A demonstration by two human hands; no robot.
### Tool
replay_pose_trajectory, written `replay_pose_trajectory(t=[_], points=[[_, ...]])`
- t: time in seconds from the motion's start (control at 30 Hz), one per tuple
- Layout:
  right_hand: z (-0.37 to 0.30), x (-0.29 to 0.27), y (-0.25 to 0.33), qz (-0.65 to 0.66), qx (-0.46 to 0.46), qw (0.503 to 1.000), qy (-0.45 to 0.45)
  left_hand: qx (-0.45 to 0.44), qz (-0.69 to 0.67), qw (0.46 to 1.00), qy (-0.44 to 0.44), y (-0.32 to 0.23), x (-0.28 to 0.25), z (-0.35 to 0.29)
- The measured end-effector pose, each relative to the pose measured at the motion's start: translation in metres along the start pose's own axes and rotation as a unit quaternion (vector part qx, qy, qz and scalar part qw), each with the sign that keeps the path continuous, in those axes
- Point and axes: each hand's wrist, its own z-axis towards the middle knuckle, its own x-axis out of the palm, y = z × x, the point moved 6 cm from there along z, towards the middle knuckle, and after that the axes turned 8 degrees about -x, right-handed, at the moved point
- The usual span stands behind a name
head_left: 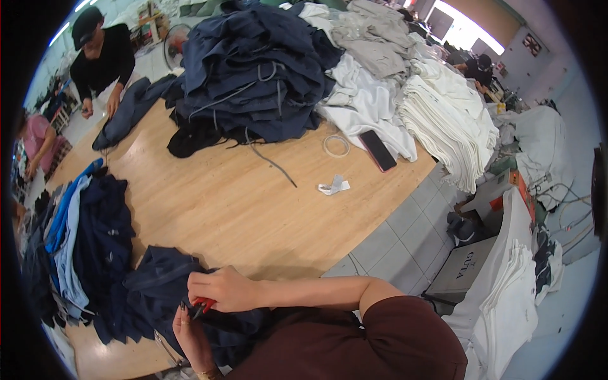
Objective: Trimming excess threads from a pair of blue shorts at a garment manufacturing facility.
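Note:
Near the front edge of the table, my right hand (218,290) is closed around red-handled thread snips (202,303). Just below them, my left hand (189,332) has its fingers drawn together close to the blades; what they pinch is too small to make out. A dark navy garment (155,278) lies bunched on the table beneath and beside both hands, partly hidden by them and reaching toward my body.
To the left stand piled navy and blue garments (104,234). A large heap of navy clothes (253,76) fills the table's far side, beside stacked white garments (443,120). A phone (378,151), a tape roll (335,146) and a white scrap (334,185) lie on the wooden table (253,209). A co-worker (101,60) handles cloth at far left.

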Motion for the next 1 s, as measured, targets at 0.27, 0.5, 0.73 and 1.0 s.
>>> replay_pose_trajectory(t=[0.27,0.5,0.73,1.0], points=[[-0.022,-0.065,-0.041,0.127,0.213,0.959,-0.136,-0.069,0.074,0.992,-0.081,0.002,0.006,0.008],[-0.034,-0.093,-0.067,0.018,0.324,0.943,-0.079,-0.065,0.022,0.996,-0.049,-0.007,0.017,0.003],[-0.053,0.005,-0.042,0.155,0.298,0.939,0.067,-0.058,-0.007,0.994,-0.09,0.001,0.003,0.005],[-0.042,-0.002,-0.057,0.158,0.302,0.938,0.065,0.008,0.072,0.991,-0.113,-0.009,-0.015,0.021]])
